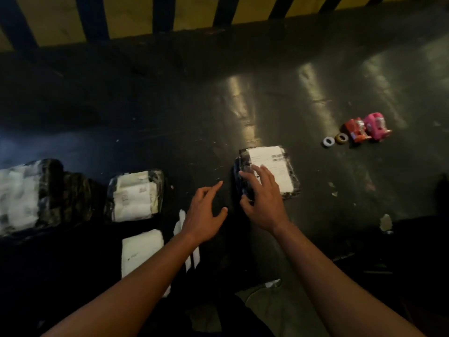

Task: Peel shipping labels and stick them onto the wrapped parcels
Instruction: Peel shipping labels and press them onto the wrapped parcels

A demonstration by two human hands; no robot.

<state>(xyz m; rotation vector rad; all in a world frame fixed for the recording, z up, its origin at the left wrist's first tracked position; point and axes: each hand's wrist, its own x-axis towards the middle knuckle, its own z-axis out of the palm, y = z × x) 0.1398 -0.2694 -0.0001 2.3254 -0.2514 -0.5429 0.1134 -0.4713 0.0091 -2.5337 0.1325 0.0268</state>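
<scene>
A dark wrapped parcel (291, 186) lies in the middle of the dark floor with a white shipping label (269, 161) stuck on its top. My right hand (263, 198) rests on this parcel with fingers spread, fingertips on the label's near left part. My left hand (205, 212) hovers open just left of the parcel, fingers relaxed and holding nothing. A second wrapped parcel (134, 195) with white labels on it lies to the left. A stack of white label sheets (142, 249) lies near my left forearm.
A large plastic-wrapped bundle (36, 195) sits at the far left. Red (356, 130) and pink (377, 125) tape dispensers and two small tape rolls (335, 139) lie at the right. White backing strips (179, 224) and paper scraps litter the floor. A yellow-and-black striped barrier (194, 13) runs along the top.
</scene>
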